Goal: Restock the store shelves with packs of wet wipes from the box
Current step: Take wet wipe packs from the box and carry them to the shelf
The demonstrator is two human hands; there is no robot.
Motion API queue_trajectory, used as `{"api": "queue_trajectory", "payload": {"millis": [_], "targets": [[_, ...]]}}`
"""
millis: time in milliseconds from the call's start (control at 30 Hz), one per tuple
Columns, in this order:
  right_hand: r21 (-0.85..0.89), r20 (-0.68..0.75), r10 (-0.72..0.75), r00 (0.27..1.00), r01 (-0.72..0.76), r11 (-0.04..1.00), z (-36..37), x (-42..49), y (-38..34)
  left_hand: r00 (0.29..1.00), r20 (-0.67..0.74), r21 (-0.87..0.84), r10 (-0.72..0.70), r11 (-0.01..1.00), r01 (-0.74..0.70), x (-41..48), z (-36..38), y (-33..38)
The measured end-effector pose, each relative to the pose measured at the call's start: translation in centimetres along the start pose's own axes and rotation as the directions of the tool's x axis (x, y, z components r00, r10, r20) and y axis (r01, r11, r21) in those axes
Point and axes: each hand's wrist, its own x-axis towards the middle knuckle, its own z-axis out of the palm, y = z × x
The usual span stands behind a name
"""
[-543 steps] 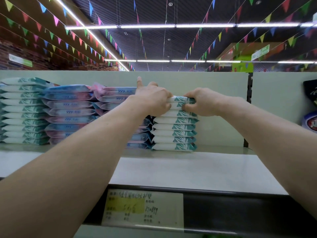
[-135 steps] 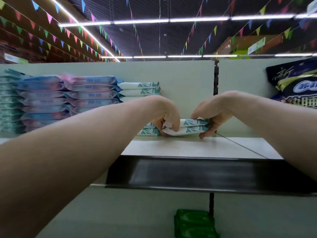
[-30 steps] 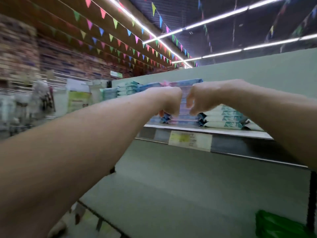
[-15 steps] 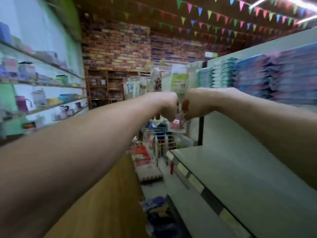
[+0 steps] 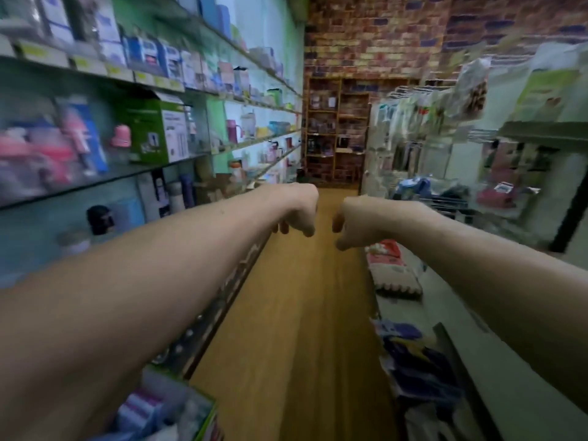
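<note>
One box (image 5: 206, 413) well below left hand (image 5: 298, 211)

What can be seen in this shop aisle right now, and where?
floor: one, yellow-brown wood, middle of the aisle
brick wall: one, red-brown, far end
wooden shelf unit: one, brown, against the brick wall
wall shelves: several tiers, grey, left side, goods blurred
green box: one, green and white, on a left shelf
pink-and-white pack: one, low on the right
open box: one, green-rimmed, bottom left, contents blurred
left hand: one, bare, centre, fingers loosely curled, holding nothing
right hand: one, bare, beside it, holding nothing
</note>
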Motion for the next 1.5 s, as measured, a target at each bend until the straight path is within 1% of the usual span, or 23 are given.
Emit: {"api": "queue_trajectory", "payload": {"millis": [133, 233, 333, 500, 633, 800, 900, 1000, 1100, 1167, 1233, 1367, 1500], "targets": [[0.039, 0.064, -0.142, 0.988, 0.139, 0.989, 2.5, 2.2, -8.9, 0.991, 0.045, -0.070, -0.128, 0.989, 0.131, -3.7, 3.5, -8.1], [0.065, 0.134, -0.254, 0.958, 0.247, 0.967, 4.3, 3.3, -16.3, 0.969, 0.122, -0.093, -0.216, 0.969, 0.227, -7.1, 6.1, -14.3], [0.071, 0.178, -0.342, 0.923, 0.335, 0.940, 6.1, 4.3, -23.0, 0.944, 0.193, -0.081, -0.268, 0.954, 0.288, -10.3, 8.6, -20.1], [0.034, 0.238, -0.409, 0.881, 0.413, 0.910, 9.3, 6.0, -31.9, 0.894, 0.291, -0.109, -0.340, 0.917, 0.384, -14.4, 13.4, -28.6], [0.084, 0.323, -0.451, 0.832, 0.449, 0.889, 13.2, 6.7, -37.1, 0.841, 0.389, -0.189, -0.377, 0.861, 0.473, -17.0, 18.0, -33.4], [0.125, 0.416, -0.523, 0.744, 0.523, 0.843, 18.6, 7.9, -41.3, 0.772, 0.474, -0.225, -0.424, 0.789, 0.572, -19.1, 24.4, -37.5], [0.190, 0.454, -0.572, 0.683, 0.553, 0.811, 22.2, 9.0, -43.1, 0.728, 0.525, -0.214, -0.441, 0.760, 0.614, -20.0, 28.4, -39.4], [0.206, 0.510, -0.599, 0.617, 0.589, 0.781, 26.6, 10.1, -44.6, 0.666, 0.590, -0.170, -0.457, 0.735, 0.656, -20.6, 32.8, -41.1], [0.225, 0.575, -0.610, 0.545, 0.612, 0.758, 30.7, 10.9, -45.6, 0.580, 0.691, -0.123, -0.431, 0.720, 0.683, -20.9, 36.9, -42.0], [0.270, 0.598, -0.622, 0.505, 0.604, 0.750, 33.5, 11.2, -45.9, 0.550, 0.723, -0.117, -0.419, 0.711, 0.694, -20.8, 39.8, -42.4], [0.316, 0.607, -0.633, 0.481, 0.585, 0.747, 35.9, 11.2, -46.1, 0.526, 0.748, -0.123, -0.406, 0.694, 0.710, -20.6, 42.4, -42.6], [0.406, 0.637, -0.648, 0.419, 0.532, 0.743, 41.1, 10.1, -47.0, 0.448, 0.812, -0.105, -0.373, 0.662, 0.742, -20.5, 46.6, -42.5], [0.440, 0.656, -0.669, 0.350, 0.543, 0.715, 45.7, 8.5, -48.8, 0.394, 0.827, -0.061, -0.401, 0.633, 0.772, -21.0, 49.9, -43.3]]}}
